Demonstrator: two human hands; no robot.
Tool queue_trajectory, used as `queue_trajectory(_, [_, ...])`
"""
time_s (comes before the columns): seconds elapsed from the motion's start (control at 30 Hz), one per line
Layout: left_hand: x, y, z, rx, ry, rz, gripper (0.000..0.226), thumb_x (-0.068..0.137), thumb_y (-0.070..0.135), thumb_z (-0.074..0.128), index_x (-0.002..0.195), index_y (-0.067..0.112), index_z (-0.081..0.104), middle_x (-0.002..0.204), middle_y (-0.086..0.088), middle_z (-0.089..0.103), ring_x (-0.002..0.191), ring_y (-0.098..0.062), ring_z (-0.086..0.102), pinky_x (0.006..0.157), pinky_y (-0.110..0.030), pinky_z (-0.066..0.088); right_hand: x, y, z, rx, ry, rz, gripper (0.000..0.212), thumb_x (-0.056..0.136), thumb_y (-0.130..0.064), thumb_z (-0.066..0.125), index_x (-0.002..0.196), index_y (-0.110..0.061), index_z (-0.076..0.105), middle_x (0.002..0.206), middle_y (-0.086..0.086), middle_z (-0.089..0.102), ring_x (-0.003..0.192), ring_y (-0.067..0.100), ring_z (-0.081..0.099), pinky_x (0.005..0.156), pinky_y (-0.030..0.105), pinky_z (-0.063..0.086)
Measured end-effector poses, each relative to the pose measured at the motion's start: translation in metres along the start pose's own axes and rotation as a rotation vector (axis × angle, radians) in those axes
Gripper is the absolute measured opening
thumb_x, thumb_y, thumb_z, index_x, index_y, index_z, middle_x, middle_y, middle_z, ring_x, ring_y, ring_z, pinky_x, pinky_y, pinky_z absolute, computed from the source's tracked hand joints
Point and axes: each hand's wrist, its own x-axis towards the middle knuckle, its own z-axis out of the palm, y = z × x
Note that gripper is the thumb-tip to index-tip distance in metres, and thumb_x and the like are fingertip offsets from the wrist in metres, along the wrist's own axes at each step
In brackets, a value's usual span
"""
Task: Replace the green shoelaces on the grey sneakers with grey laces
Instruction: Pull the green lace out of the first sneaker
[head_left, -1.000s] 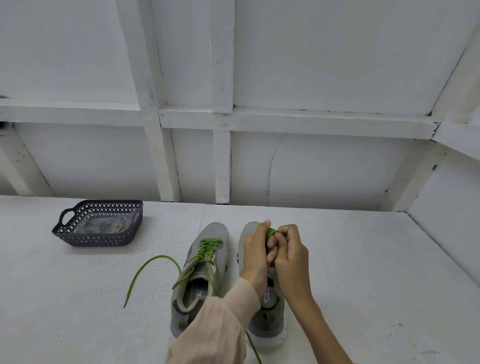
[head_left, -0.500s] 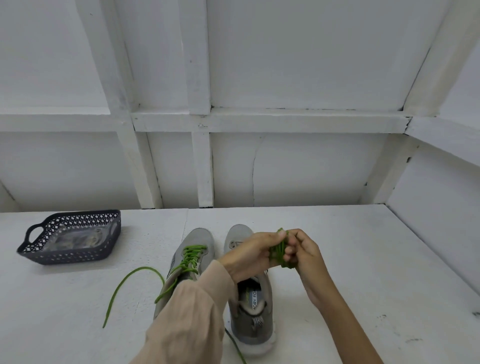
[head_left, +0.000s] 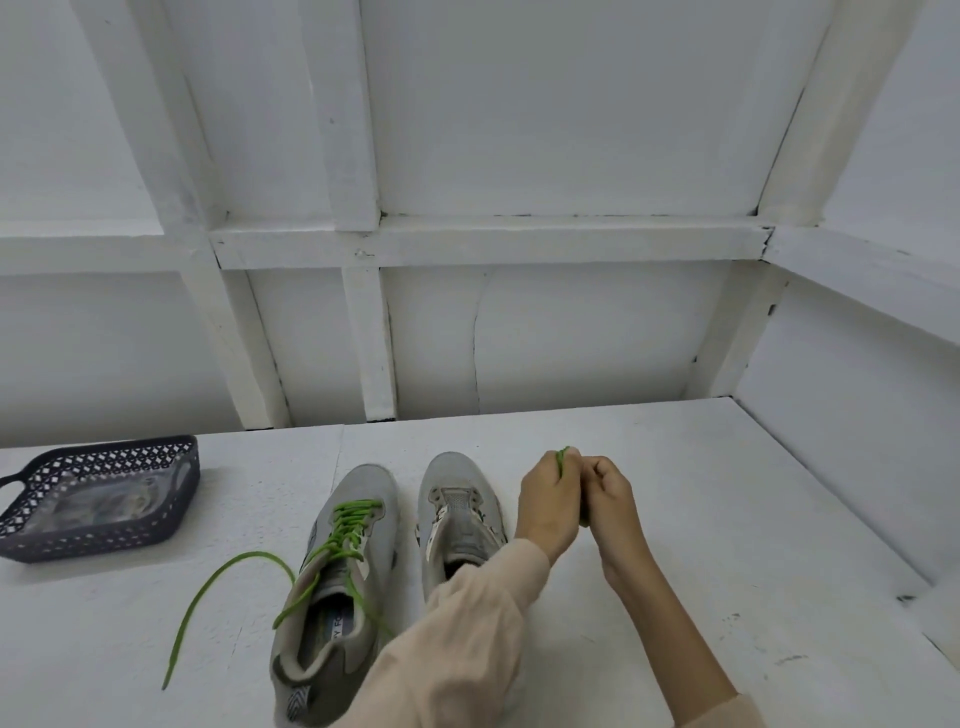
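Both hands meet just right of the grey sneakers on the white counter (head_left: 675, 519), the left hand (head_left: 548, 501) and right hand (head_left: 608, 499) each with grip clamped on a bunched green shoelace (head_left: 562, 460). The right sneaker (head_left: 457, 504) stands unlaced; the left sneaker (head_left: 337, 561) is laced green. A dark basket (head_left: 98, 535) sits far left.

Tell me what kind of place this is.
Probably a plain work booth or makeshift workbench, not a lived-in room: a bare white table walled on two sides by white panels with exposed framing. Only the sneakers, a basket and the hands are on it.
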Motion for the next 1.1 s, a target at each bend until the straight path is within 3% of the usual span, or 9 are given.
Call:
queue_trajectory(0.13, [0.017, -0.009, 0.018, 0.093, -0.017, -0.018, 0.032, 0.101, 0.034, 0.033, 0.085, 0.012, 0.049, 0.094, -0.008, 0.060, 0.090, -0.028, 0.058, 0.085, -0.043, 0.050, 0.016, 0.011, -0.013, 0.033, 0.006, 0.048, 0.024, 0.101, -0.022, 0.051, 0.100, 0.001, 0.058, 0.087, 0.019, 0.063, 0.076, 0.022, 0.056, 0.064, 0.031, 0.048])
queue_trajectory(0.23, [0.030, -0.015, 0.033, 0.114, -0.032, -0.083, 0.030, 0.102, 0.030, 0.030, 0.091, 0.009, 0.049, 0.100, -0.011, 0.059, 0.098, -0.030, 0.057, 0.089, -0.040, 0.047, 0.027, 0.019, -0.022, 0.019, 0.058, 0.063, 0.023, 0.100, -0.020, 0.052, 0.096, 0.003, 0.057, 0.079, 0.013, 0.061, 0.066, 0.017, 0.054, 0.055, 0.022, 0.047])
queue_trajectory(0.47, [0.056, -0.037, 0.050, -0.059, -0.143, -0.342, 0.031, 0.097, 0.026, 0.042, 0.075, 0.008, 0.054, 0.069, -0.006, 0.051, 0.068, -0.023, 0.053, 0.088, -0.045, 0.054, 0.045, 0.042, -0.051, -0.111, 0.093, 0.134, 0.015, 0.096, -0.017, 0.057, 0.084, -0.009, 0.058, 0.067, 0.004, 0.052, 0.061, 0.016, 0.048, 0.053, 0.025, 0.039])
queue_trajectory(0.53, [0.059, -0.042, 0.052, 0.102, -0.167, -0.295, 0.029, 0.096, 0.030, 0.047, 0.081, 0.008, 0.058, 0.076, -0.006, 0.054, 0.077, -0.027, 0.057, 0.086, -0.041, 0.054, 0.049, 0.049, -0.058, -0.141, 0.118, 0.152, 0.018, 0.095, -0.017, 0.060, 0.079, -0.010, 0.057, 0.069, 0.005, 0.053, 0.063, 0.018, 0.048, 0.053, 0.027, 0.039])
queue_trajectory(0.6, [0.062, -0.049, 0.052, 0.482, -0.214, -0.189, 0.035, 0.098, 0.035, 0.044, 0.096, 0.006, 0.063, 0.089, -0.008, 0.056, 0.090, -0.030, 0.058, 0.078, -0.031, 0.047, 0.053, 0.056, -0.065, -0.206, 0.144, 0.158, 0.016, 0.093, -0.018, 0.062, 0.079, -0.010, 0.060, 0.079, 0.009, 0.062, 0.071, 0.021, 0.055, 0.058, 0.028, 0.043])
queue_trajectory(0.67, [0.063, -0.056, 0.051, 0.729, -0.243, -0.153, 0.039, 0.100, 0.037, 0.040, 0.108, 0.004, 0.060, 0.107, -0.012, 0.058, 0.103, -0.032, 0.057, 0.079, -0.032, 0.042, 0.055, 0.064, -0.069, -0.311, 0.138, 0.157, 0.013, 0.091, -0.019, 0.065, 0.083, -0.010, 0.061, 0.089, 0.010, 0.066, 0.081, 0.022, 0.059, 0.065, 0.028, 0.046])
queue_trajectory(0.87, [0.063, -0.069, 0.052, 0.994, -0.262, -0.094, 0.032, 0.098, 0.031, 0.044, 0.114, 0.005, 0.054, 0.121, -0.014, 0.056, 0.110, -0.031, 0.055, 0.084, -0.035, 0.045, 0.050, 0.080, -0.069, -0.726, 0.142, 0.000, 0.017, 0.091, -0.029, 0.065, 0.088, -0.018, 0.052, 0.072, -0.003, 0.058, 0.068, 0.016, 0.055, 0.056, 0.030, 0.039])
queue_trajectory(1.0, [0.060, -0.064, 0.048, 1.045, -0.251, -0.050, 0.041, 0.096, 0.033, 0.051, 0.127, 0.008, 0.042, 0.131, -0.013, 0.040, 0.118, -0.031, 0.046, 0.091, -0.038, 0.043, 0.046, 0.084, -0.061, -0.939, 0.178, -0.119, 0.012, 0.092, -0.030, 0.062, 0.088, -0.022, 0.053, 0.092, -0.002, 0.056, 0.079, 0.015, 0.053, 0.061, 0.031, 0.045])
queue_trajectory(1.1, [0.061, -0.044, 0.033, 1.007, -0.389, -0.100, 0.050, 0.095, 0.042, 0.050, 0.133, 0.012, 0.043, 0.138, -0.013, 0.035, 0.127, -0.031, 0.038, 0.101, -0.040, 0.039, 0.047, 0.080, -0.059, -0.914, 0.174, -0.096, 0.013, 0.087, -0.033, 0.067, 0.091, -0.023, 0.061, 0.108, -0.002, 0.052, 0.090, 0.016, 0.054, 0.059, 0.029, 0.046])
